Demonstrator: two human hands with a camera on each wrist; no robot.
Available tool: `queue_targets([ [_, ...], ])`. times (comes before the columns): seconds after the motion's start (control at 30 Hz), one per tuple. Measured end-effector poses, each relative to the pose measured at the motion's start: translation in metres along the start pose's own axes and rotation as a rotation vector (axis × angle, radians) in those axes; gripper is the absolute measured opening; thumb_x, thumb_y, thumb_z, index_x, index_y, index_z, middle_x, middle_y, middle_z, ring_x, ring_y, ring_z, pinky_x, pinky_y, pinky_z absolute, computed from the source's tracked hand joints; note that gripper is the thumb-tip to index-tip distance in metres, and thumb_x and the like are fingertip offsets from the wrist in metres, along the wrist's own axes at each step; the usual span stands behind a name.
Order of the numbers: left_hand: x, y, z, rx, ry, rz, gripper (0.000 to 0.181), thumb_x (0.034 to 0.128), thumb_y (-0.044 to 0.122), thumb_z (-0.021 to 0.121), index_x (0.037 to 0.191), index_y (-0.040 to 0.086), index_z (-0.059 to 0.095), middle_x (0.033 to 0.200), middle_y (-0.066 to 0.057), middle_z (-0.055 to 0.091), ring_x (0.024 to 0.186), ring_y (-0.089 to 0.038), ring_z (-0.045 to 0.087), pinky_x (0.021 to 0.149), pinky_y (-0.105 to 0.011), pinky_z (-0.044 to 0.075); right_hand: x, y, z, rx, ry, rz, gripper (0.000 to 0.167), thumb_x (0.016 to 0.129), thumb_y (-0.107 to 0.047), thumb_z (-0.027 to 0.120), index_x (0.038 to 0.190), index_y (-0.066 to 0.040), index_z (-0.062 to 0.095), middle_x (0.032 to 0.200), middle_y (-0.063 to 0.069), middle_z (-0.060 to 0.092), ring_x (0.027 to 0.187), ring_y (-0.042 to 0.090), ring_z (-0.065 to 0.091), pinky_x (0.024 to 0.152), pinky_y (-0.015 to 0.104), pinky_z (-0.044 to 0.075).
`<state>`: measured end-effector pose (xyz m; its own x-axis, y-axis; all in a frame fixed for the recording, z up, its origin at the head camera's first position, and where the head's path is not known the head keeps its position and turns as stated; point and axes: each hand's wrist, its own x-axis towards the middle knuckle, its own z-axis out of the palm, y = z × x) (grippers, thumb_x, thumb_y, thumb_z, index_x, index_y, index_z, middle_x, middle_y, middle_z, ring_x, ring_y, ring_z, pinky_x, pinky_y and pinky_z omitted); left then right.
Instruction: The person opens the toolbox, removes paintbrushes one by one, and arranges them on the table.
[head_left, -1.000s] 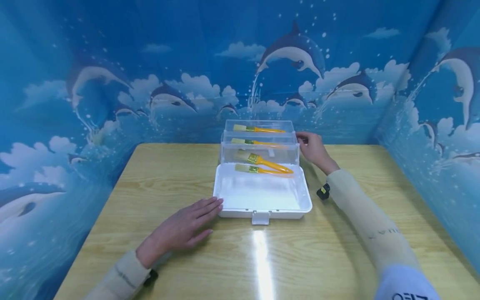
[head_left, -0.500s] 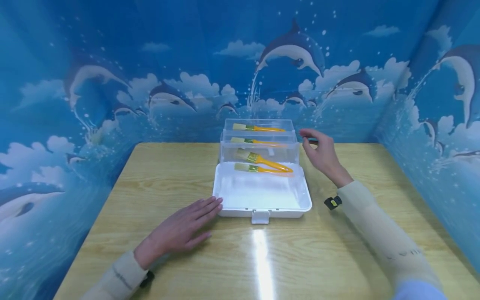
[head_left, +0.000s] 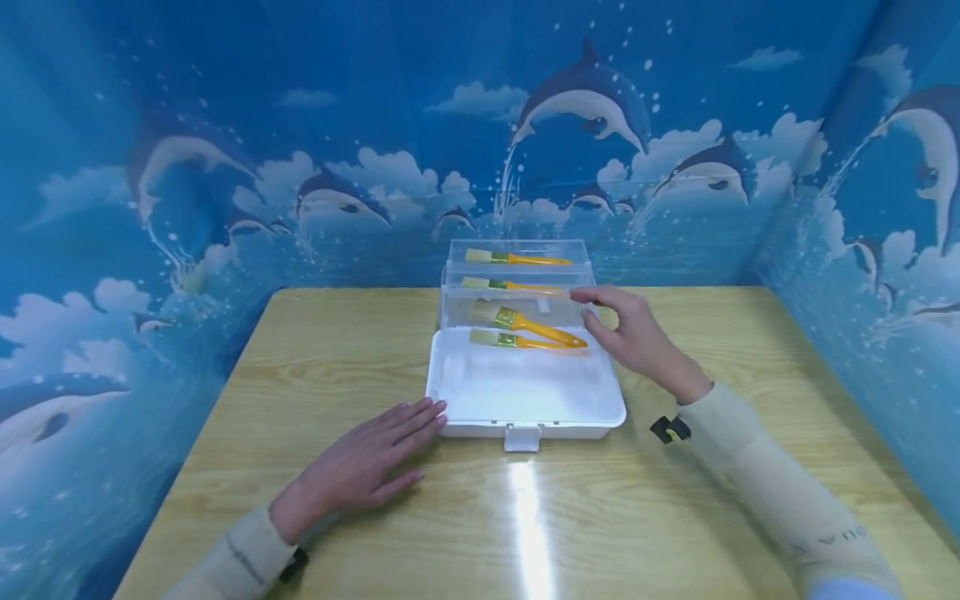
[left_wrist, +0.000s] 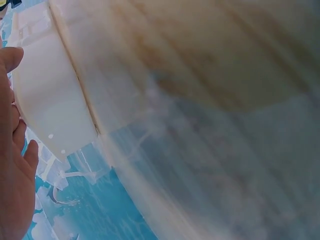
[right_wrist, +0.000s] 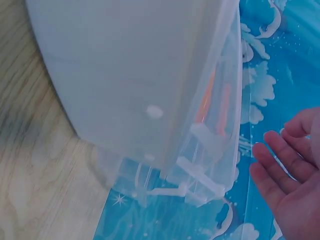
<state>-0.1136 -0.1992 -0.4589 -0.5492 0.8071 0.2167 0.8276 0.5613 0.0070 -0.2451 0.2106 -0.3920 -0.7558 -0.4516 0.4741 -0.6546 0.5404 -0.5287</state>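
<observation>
A white box with its clear lid raised and trays folded out stands on the table. Several paintbrushes with yellow handles lie in it: one at the top, another below, and a wider one crossing a narrow one lower down. My left hand lies flat, its straight fingertips touching the box's front left corner. My right hand hovers at the box's right side by the brush handles, thumb and forefinger apart. The right wrist view shows that hand holding nothing, beside the box's wall.
The wooden table reaches back to a blue dolphin-print curtain that also rises along both sides. A latch hangs at the box's front. Both wrists wear a small black device, such as the right one.
My right hand has left the right edge of the upper trays, drawn back, then come forward and left over the box's right side. The left hand and the box stay in place.
</observation>
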Motion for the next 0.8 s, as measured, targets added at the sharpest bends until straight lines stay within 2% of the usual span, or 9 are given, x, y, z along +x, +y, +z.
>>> queue_targets([
  [0.23, -0.001, 0.000, 0.002, 0.003, 0.001, -0.008, 0.074, 0.1012, 0.042, 0.059, 0.161, 0.010, 0.029, 0.169, -0.004, 0.024, 0.154, -0.022, 0.027, 0.129, -0.033, 0.015, -0.001, -0.008, 0.006, 0.010, -0.140, 0.002, 0.036, 0.100, -0.005, 0.062, 0.136, -0.003, 0.062, 0.138, 0.016, 0.064, 0.127, 0.034, 0.060, 0.101, 0.055, 0.054],
  [0.43, -0.001, -0.001, 0.001, -0.012, 0.015, 0.003, 0.075, 0.0992, 0.040, 0.062, 0.160, 0.009, 0.032, 0.168, -0.006, 0.026, 0.153, -0.025, 0.030, 0.126, -0.040, 0.025, 0.002, -0.017, 0.009, -0.009, -0.270, 0.049, 0.039, 0.100, -0.006, 0.064, 0.139, -0.003, 0.060, 0.140, 0.016, 0.062, 0.130, 0.034, 0.058, 0.102, 0.055, 0.054],
  [0.6, 0.000, -0.001, 0.001, -0.018, 0.028, 0.013, 0.074, 0.0997, 0.041, 0.061, 0.159, 0.007, 0.033, 0.168, -0.008, 0.027, 0.153, -0.026, 0.031, 0.124, -0.044, 0.029, 0.006, -0.021, 0.008, -0.071, -0.342, 0.087, 0.039, 0.101, -0.008, 0.063, 0.139, -0.005, 0.061, 0.139, 0.014, 0.063, 0.129, 0.034, 0.059, 0.103, 0.053, 0.055],
  [0.8, 0.000, -0.002, 0.002, -0.012, 0.027, 0.008, 0.072, 0.1010, 0.041, 0.059, 0.160, 0.008, 0.032, 0.168, -0.007, 0.028, 0.153, -0.026, 0.031, 0.125, -0.042, 0.028, 0.016, -0.021, 0.010, -0.139, -0.415, 0.125, 0.041, 0.100, -0.007, 0.064, 0.140, -0.006, 0.061, 0.139, 0.013, 0.064, 0.125, 0.030, 0.062, 0.102, 0.050, 0.056],
])
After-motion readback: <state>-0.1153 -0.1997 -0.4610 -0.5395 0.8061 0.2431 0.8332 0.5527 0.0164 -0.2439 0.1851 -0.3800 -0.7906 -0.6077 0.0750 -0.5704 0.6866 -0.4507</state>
